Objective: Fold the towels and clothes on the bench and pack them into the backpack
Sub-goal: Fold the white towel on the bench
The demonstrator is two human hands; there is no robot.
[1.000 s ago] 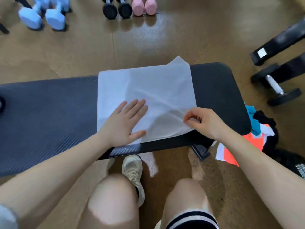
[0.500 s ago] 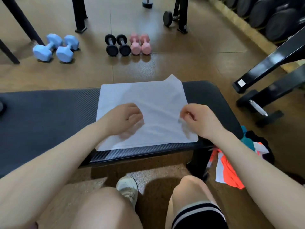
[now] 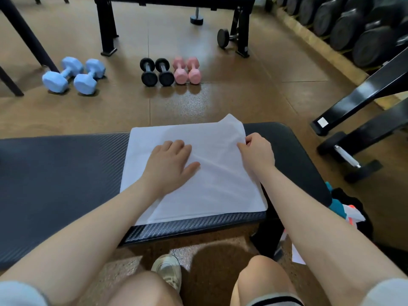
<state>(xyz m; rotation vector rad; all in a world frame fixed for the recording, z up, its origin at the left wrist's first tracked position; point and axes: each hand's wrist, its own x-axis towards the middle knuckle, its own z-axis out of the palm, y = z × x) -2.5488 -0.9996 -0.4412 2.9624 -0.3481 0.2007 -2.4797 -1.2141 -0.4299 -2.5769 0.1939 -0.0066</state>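
Head view, only camera available to me. I observe a white rectangular cloth towel (image 3: 212, 173) lying flat on the right-hand part of a long black padded bench with a textured woven-pattern surface (image 3: 55, 173). The towel's near edge sits along the bench's front edge; its far right corner stands up slightly off the pad.

Left hand (image 3: 170, 164): palm down on the towel's middle, fingers straight and close together, thumb spread out to the right. It presses the fabric flat and grips nothing.

Right hand (image 3: 257, 151): at the towel's right edge near the far corner. Fingers are curled, with thumb and forefinger pinching the towel's edge. A crease runs across the cloth from that pinch toward the left hand.

On the floor just right of the bench end I note a heap of clothes in teal, black, white and orange (image 3: 346, 208), partly hidden by the right forearm and the bench. I cannot pick out a backpack with certainty.

Surroundings, brown speckled rubber floor (image 3: 242, 96): a pair of light blue hexagonal dumbbells (image 3: 72, 76), a pair of small black dumbbells (image 3: 156, 71) and a pair of pink dumbbells (image 3: 187, 69) touching side by side. A rack of large black dumbbells (image 3: 362, 25) stands at upper right.
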